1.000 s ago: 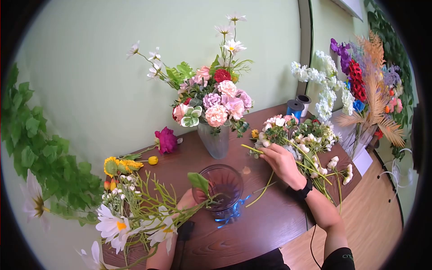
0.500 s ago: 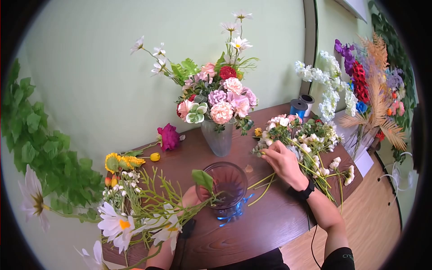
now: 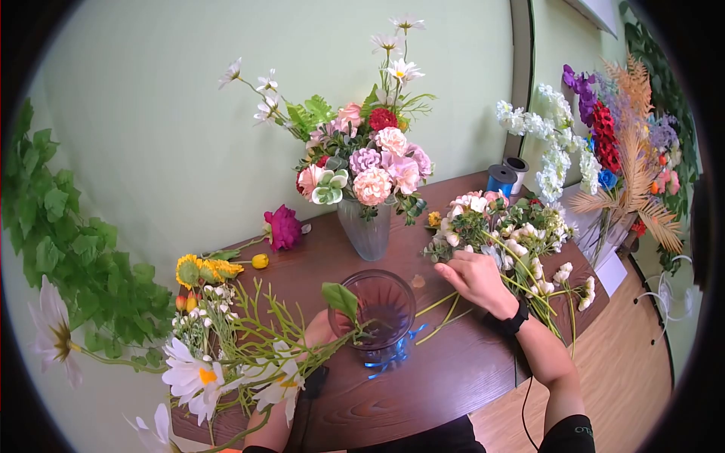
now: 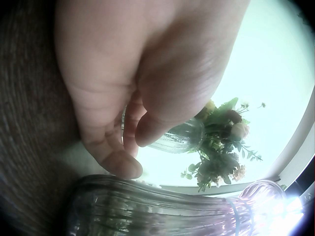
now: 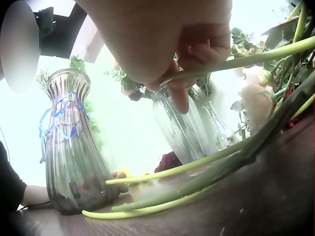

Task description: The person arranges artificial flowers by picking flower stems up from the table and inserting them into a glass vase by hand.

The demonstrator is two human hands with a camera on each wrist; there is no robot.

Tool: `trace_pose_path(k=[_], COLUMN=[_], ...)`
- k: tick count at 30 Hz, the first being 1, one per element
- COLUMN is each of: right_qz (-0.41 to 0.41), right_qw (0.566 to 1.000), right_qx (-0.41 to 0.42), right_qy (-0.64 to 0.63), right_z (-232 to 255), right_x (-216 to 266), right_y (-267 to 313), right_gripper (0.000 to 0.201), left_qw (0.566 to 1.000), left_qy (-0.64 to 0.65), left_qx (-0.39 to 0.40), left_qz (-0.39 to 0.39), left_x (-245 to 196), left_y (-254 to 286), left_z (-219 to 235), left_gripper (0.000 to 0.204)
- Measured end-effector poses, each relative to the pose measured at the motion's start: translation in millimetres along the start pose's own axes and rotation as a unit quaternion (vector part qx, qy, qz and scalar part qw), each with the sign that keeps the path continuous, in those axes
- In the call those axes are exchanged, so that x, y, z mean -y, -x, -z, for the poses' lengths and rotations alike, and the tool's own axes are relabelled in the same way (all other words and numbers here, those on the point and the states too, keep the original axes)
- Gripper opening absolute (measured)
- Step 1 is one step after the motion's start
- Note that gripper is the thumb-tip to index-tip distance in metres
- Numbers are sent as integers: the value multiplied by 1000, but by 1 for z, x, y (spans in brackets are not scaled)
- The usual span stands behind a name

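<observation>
In the head view, my right hand (image 3: 479, 283) is over cut stems at the table's right side, fingers curled. The right wrist view shows a light-green flower stem (image 5: 246, 61) running across these fingers, its cut end by the thumb; the head view hides that end. My left hand (image 3: 321, 328) rests beside a purplish ribbed glass vase (image 3: 377, 291) tied with blue ribbon (image 3: 393, 359). Its fingers are loosely bent and hold nothing, fingertips close to the glass in the left wrist view. A green leaf (image 3: 340, 300) overlaps the vase rim.
Behind stands a clear vase (image 3: 365, 234) full of pink and red flowers. White daisies (image 3: 198, 377) with branching greenery spread at front left. A magenta flower (image 3: 284, 228) lies near the wall. White blossoms (image 3: 517, 247) heap at right, with ribbon spools (image 3: 501, 180) behind.
The stem that stuck out left of my right hand's fingers is now hidden behind the hand, which has turned more knuckles-up. My left hand stays beside the vase.
</observation>
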State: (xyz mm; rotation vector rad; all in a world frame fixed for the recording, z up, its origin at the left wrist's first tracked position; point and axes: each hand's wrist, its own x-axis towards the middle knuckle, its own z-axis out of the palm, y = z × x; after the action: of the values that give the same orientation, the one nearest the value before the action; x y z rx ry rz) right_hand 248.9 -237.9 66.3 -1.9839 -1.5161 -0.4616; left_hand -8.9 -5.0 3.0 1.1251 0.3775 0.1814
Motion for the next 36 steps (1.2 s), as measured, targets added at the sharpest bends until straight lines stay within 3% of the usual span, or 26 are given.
trace_pose_path(k=[13,20,22,23,25,29,32,34,36], right_qz=[2,6,8,8,-11,-11,19,28,31], right_qw=[1000,999,997,997,995,995,995,994,995], right_qx=[24,42,76,75,100,102,96,102,99], right_qy=[3,-18,-13,-13,8,11,5,-7,-2], right_z=[-3,2,1,0,-3,0,5,6,7], right_x=[-2,2,1,0,-3,-4,-3,-4,-3], right_y=[1,1,2,3,4,3,1,1,1], right_gripper=[43,41,41,41,42,42,39,34,32], left_qw=[995,997,960,961,990,993,993,991,989], left_qy=[71,57,248,247,135,111,97,130,144], left_qx=[65,47,127,127,36,26,60,19,32], left_qz=[-21,-21,11,11,-8,-14,-16,-7,-7], left_x=[1,2,2,1,-2,0,0,-1,2], left_y=[2,1,-4,-3,2,3,2,2,0], left_z=[5,3,6,4,-4,-3,0,-5,1], left_gripper=[30,31,31,31,31,31,29,28,28])
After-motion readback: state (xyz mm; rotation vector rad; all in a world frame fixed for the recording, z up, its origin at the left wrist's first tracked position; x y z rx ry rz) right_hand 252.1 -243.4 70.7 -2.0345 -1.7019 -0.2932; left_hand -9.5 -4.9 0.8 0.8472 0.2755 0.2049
